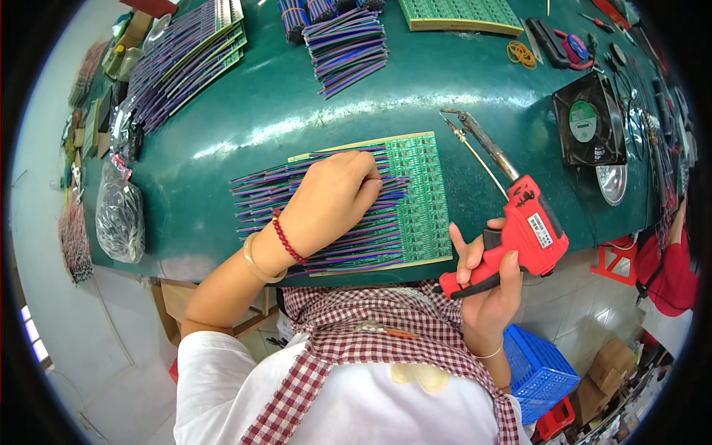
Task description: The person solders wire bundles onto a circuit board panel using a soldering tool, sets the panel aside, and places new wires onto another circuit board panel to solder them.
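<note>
A green circuit board panel (419,196) lies on the green work table, with rows of thin multicoloured wires (348,248) laid across it and sticking out past its left edge. Over these wires, my left hand (337,194) is closed with its fingertips bent down and hidden beneath it, so what they pinch does not show. In my right hand (489,278) is the handle of a red soldering gun (530,226). Its metal tip and thin feed tube point up and away, right of the panel and apart from it.
Wired boards (193,55) are stacked at the far left, with wire bundles (345,48) at the back and more boards (460,15) beyond. A black fan (591,122) stands right, near rubber bands (521,54). A plastic bag (120,215) sits left. A blue crate (538,371) is below right.
</note>
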{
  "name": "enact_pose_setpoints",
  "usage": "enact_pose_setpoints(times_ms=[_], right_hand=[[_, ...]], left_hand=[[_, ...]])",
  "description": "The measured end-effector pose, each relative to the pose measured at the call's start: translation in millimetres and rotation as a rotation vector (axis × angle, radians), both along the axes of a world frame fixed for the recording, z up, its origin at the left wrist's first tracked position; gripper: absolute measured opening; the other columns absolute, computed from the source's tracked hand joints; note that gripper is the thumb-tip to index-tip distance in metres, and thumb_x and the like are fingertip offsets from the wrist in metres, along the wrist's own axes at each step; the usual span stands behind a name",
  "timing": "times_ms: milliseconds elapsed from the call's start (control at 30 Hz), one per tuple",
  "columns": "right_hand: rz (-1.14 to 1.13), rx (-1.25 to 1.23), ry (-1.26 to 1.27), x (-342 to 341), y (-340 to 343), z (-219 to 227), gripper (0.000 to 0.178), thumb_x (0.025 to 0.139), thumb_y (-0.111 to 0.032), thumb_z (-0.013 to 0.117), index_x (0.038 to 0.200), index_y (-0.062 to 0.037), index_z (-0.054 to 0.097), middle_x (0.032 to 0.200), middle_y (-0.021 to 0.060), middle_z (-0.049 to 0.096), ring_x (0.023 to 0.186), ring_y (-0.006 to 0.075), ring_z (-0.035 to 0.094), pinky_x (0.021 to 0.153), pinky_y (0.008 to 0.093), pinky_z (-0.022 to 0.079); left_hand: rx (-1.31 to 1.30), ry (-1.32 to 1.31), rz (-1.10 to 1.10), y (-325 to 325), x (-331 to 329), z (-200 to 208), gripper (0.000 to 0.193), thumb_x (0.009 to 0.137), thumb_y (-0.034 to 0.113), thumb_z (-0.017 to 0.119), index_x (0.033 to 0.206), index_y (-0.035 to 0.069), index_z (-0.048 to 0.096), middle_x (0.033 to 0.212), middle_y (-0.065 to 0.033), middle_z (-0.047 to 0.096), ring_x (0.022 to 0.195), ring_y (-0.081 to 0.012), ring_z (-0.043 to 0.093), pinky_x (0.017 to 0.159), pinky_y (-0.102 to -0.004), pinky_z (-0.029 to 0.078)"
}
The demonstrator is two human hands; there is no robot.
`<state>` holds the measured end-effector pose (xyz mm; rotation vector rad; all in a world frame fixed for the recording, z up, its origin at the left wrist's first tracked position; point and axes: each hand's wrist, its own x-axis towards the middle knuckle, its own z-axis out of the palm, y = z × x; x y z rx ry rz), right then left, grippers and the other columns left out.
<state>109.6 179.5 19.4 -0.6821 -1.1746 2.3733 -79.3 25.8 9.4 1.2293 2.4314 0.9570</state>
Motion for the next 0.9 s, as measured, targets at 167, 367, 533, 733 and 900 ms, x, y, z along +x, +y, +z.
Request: enact_pose_setpoints(times_ms=[167,367,533,733,900], right_hand=[[0.060,0.028,-0.046,-3.1,-8.8,1.1,0.047,0.099,-0.042,0.043,0.125,-0.0025,0.039,0.073,0.0050,0.053,0.057,0.0124,0.053,0.110,0.0527,0.030],[0.129,-0.027,-0.025,-9.5,-14.3,-3.2,0.048,0.097,-0.039,0.047,0.125,-0.0006,0.040,0.074,0.0076,0.056,0.060,0.0144,0.057,0.109,0.0511,0.033],[0.120,0.009,-0.015,-3.5,-8.3,-1.4,0.050,0.097,-0.038,0.050,0.125,0.0017,0.039,0.074,0.0102,0.059,0.060,0.0171,0.060,0.106,0.0507,0.037],[0.067,0.208,-0.055,12.2,18.4,10.8,0.056,0.097,-0.042,0.050,0.125,0.0052,0.040,0.069,0.0105,0.057,0.057,0.0173,0.059,0.101,0.0541,0.042],[0.052,0.279,-0.120,18.7,22.4,17.2,0.059,0.094,-0.043,0.055,0.124,0.0063,0.043,0.068,0.0090,0.056,0.055,0.0152,0.057,0.083,0.0455,0.054]], left_hand=[[-0.036,-0.102,0.085,-13.1,2.0,7.5,0.007,0.082,0.004,0.062,0.082,-0.001,0.057,0.076,-0.0145,0.061,0.070,-0.0302,0.061,0.064,-0.0356,0.049],[0.080,-0.024,0.111,-20.7,3.0,8.9,0.010,0.080,0.001,0.063,0.082,0.000,0.053,0.078,-0.0163,0.058,0.077,-0.0345,0.059,0.069,-0.0407,0.048],[0.070,-0.058,0.047,-20.0,-0.2,7.8,0.013,0.079,0.000,0.067,0.089,0.001,0.060,0.082,-0.0119,0.061,0.078,-0.0275,0.061,0.067,-0.0348,0.049],[0.017,-0.070,0.019,-13.7,-4.6,9.9,0.010,0.079,0.000,0.068,0.088,0.001,0.065,0.085,-0.0117,0.063,0.080,-0.0268,0.064,0.069,-0.0352,0.051],[0.103,-0.034,-0.009,-10.2,-11.5,12.9,0.008,0.079,0.000,0.067,0.088,0.001,0.065,0.085,-0.0122,0.064,0.080,-0.0261,0.065,0.069,-0.0341,0.051]])
